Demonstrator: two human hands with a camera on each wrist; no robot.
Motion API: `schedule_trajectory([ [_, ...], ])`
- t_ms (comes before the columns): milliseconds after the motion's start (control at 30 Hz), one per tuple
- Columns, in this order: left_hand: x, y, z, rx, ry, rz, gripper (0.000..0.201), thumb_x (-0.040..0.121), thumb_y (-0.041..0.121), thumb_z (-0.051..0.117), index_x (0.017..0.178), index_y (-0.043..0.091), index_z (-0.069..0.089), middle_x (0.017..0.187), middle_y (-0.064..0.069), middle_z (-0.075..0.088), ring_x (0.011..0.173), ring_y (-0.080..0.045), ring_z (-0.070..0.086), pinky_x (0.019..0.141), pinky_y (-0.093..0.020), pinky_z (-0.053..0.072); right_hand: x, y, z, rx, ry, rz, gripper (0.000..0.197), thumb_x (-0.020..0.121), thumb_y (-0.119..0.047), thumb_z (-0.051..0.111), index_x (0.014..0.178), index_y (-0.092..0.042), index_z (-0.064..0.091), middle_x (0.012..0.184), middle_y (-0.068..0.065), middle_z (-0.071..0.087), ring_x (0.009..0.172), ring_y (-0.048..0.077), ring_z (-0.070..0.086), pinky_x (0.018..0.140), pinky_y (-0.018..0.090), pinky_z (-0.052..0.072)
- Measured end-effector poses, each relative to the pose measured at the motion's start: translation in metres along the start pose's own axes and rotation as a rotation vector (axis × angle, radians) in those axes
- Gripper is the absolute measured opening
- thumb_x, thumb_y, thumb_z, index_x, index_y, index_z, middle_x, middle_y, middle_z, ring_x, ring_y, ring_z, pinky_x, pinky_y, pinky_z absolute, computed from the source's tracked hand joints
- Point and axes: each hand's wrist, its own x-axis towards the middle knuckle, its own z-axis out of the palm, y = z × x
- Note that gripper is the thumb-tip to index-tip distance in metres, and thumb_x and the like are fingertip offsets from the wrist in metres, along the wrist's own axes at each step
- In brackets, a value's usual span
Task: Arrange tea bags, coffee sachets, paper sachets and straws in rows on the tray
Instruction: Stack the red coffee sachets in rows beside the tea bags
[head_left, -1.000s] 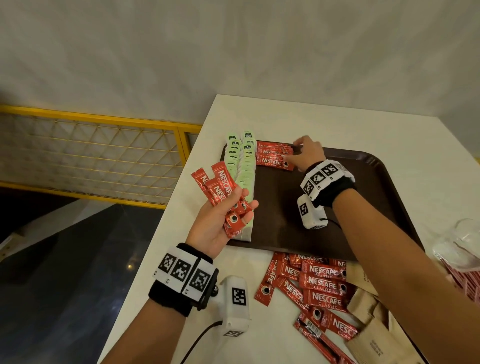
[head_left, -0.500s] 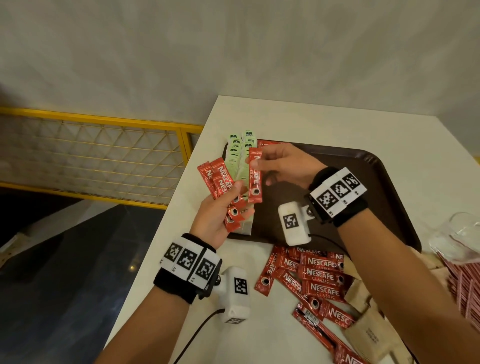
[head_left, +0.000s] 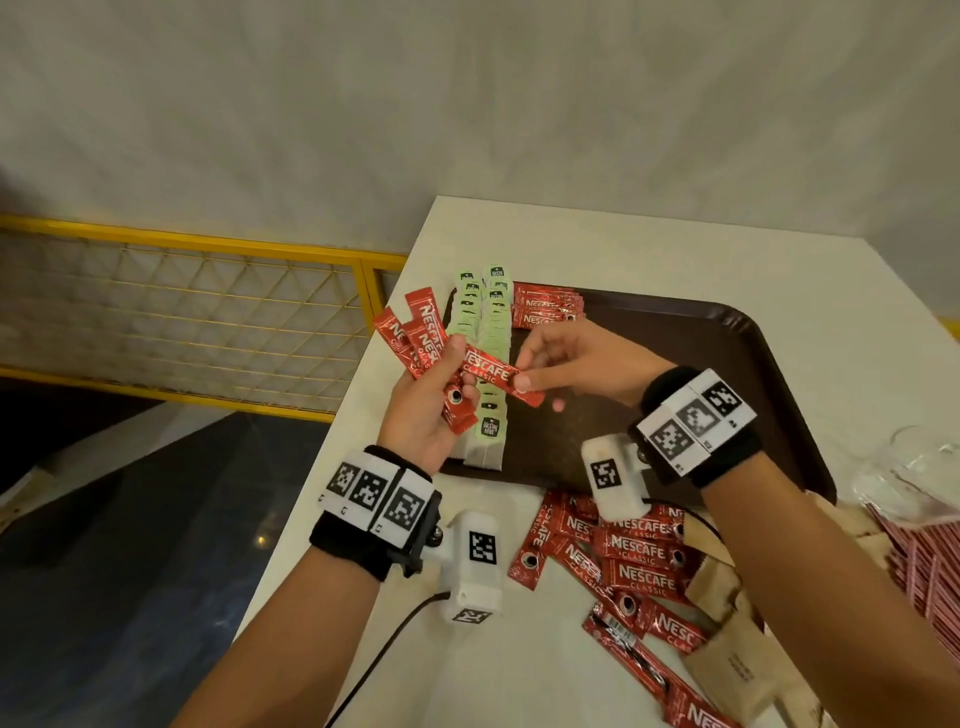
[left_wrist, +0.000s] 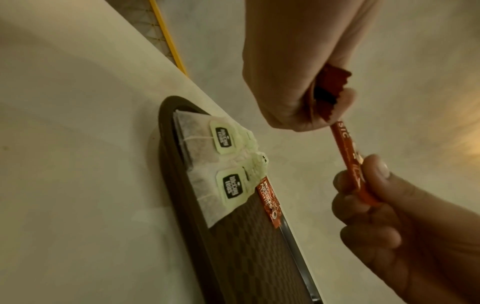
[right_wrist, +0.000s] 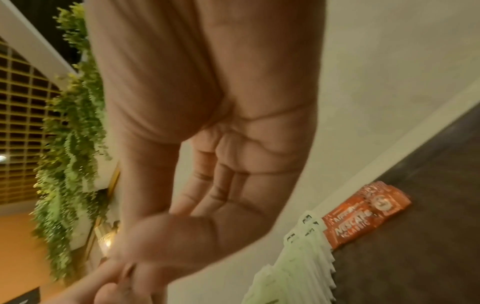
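My left hand (head_left: 441, 395) grips a fan of red coffee sachets (head_left: 415, 332) above the tray's left edge. My right hand (head_left: 545, 364) pinches one red coffee sachet (head_left: 496, 371) by its right end; its left end still sits under my left thumb. In the left wrist view that sachet (left_wrist: 348, 148) spans between both hands. On the dark brown tray (head_left: 727, 364) a row of green-tagged tea bags (head_left: 488, 332) runs along the left side, and a few coffee sachets (head_left: 545, 312) lie at the far left corner. The same tea bags (left_wrist: 223, 164) show in the left wrist view.
Loose coffee sachets (head_left: 634, 561) and brown paper sachets (head_left: 737, 665) lie on the white table (head_left: 649, 249) in front of the tray. Red-striped straws (head_left: 930, 566) and a clear glass (head_left: 914, 467) sit at the right. A yellow railing (head_left: 208, 312) borders the table's left.
My right hand came back from the tray's far corner to my left hand and is drawing one coffee sachet sideways out of the held bunch.
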Motion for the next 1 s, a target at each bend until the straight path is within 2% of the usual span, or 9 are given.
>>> schedule_trajectory([
  [133, 0.001, -0.009, 0.003, -0.029, 0.004, 0.003, 0.014, 0.09, 0.018, 0.059, 0.102, 0.01, 0.061, 0.078, -0.003, 0.062, 0.052, -0.004, 0.054, 0.045, -0.013, 0.047, -0.004, 0.012, -0.012, 0.185, 0.066, 0.044, 0.012, 0.082, 0.002, 0.063, 0.091, -0.006, 0.063, 0.08, 0.005, 0.066, 0.067, 0.01, 0.066, 0.061, 0.018, 0.056],
  [233, 0.002, -0.011, 0.002, -0.061, -0.017, -0.024, 0.017, 0.092, 0.019, 0.056, 0.106, 0.01, 0.059, 0.075, -0.001, 0.058, 0.055, -0.005, 0.054, 0.044, -0.013, 0.044, 0.003, 0.024, -0.038, 0.281, 0.246, 0.106, 0.016, 0.082, 0.007, 0.06, 0.092, -0.004, 0.064, 0.093, 0.012, 0.064, 0.074, 0.016, 0.067, 0.064, 0.02, 0.058],
  [367, 0.001, -0.009, -0.004, -0.078, -0.051, -0.058, 0.015, 0.094, 0.019, 0.054, 0.106, 0.011, 0.057, 0.076, -0.002, 0.057, 0.06, -0.006, 0.052, 0.045, -0.012, 0.044, 0.031, 0.053, -0.072, 0.061, 0.501, 0.302, 0.021, 0.084, 0.012, 0.057, 0.079, -0.008, 0.063, 0.1, 0.016, 0.061, 0.083, 0.021, 0.063, 0.069, 0.026, 0.059],
  [433, 0.0, -0.008, -0.005, -0.071, -0.062, -0.057, 0.015, 0.094, 0.02, 0.053, 0.105, 0.011, 0.058, 0.077, -0.002, 0.058, 0.06, -0.006, 0.053, 0.046, -0.012, 0.044, 0.046, 0.063, -0.08, -0.068, 0.531, 0.395, 0.019, 0.084, 0.011, 0.059, 0.081, -0.006, 0.065, 0.098, 0.016, 0.062, 0.088, 0.025, 0.062, 0.078, 0.033, 0.057],
  [533, 0.0, -0.007, -0.007, -0.06, -0.069, -0.052, 0.015, 0.093, 0.02, 0.053, 0.105, 0.012, 0.058, 0.077, -0.001, 0.059, 0.06, -0.005, 0.052, 0.046, -0.012, 0.044, 0.062, 0.068, -0.084, -0.178, 0.547, 0.432, 0.016, 0.082, 0.007, 0.062, 0.089, -0.006, 0.068, 0.092, 0.013, 0.064, 0.09, 0.025, 0.062, 0.087, 0.039, 0.054],
  [667, 0.002, -0.003, -0.008, -0.046, -0.064, -0.041, 0.013, 0.093, 0.022, 0.052, 0.1, 0.013, 0.058, 0.077, -0.001, 0.058, 0.06, -0.005, 0.052, 0.046, -0.011, 0.043, 0.076, 0.068, -0.083, -0.225, 0.587, 0.435, 0.018, 0.077, -0.001, 0.072, 0.071, -0.014, 0.061, 0.076, 0.003, 0.061, 0.09, 0.021, 0.062, 0.087, 0.036, 0.053],
  [767, 0.003, -0.003, -0.011, -0.05, -0.05, -0.051, 0.018, 0.092, 0.024, 0.053, 0.102, 0.011, 0.058, 0.077, -0.001, 0.057, 0.059, -0.005, 0.054, 0.046, -0.012, 0.045, 0.083, 0.069, -0.082, -0.239, 0.61, 0.424, 0.024, 0.076, -0.004, 0.075, 0.068, -0.016, 0.056, 0.072, 0.0, 0.057, 0.088, 0.02, 0.06, 0.089, 0.038, 0.053],
  [900, 0.005, -0.006, -0.01, -0.065, -0.027, -0.087, 0.019, 0.092, 0.024, 0.053, 0.103, 0.009, 0.058, 0.074, -0.002, 0.056, 0.058, -0.006, 0.055, 0.046, -0.013, 0.046, 0.087, 0.069, -0.081, -0.284, 0.612, 0.419, 0.029, 0.076, -0.008, 0.076, 0.068, -0.018, 0.05, 0.073, -0.002, 0.054, 0.089, 0.02, 0.059, 0.091, 0.041, 0.052],
  [1000, 0.005, -0.009, -0.009, -0.067, -0.031, -0.106, 0.018, 0.092, 0.025, 0.054, 0.1, 0.01, 0.058, 0.074, -0.002, 0.056, 0.059, -0.007, 0.054, 0.046, -0.013, 0.047, 0.086, 0.072, -0.082, -0.278, 0.632, 0.415, 0.03, 0.076, -0.012, 0.076, 0.072, -0.018, 0.047, 0.084, 0.002, 0.056, 0.095, 0.023, 0.06, 0.091, 0.043, 0.052],
])
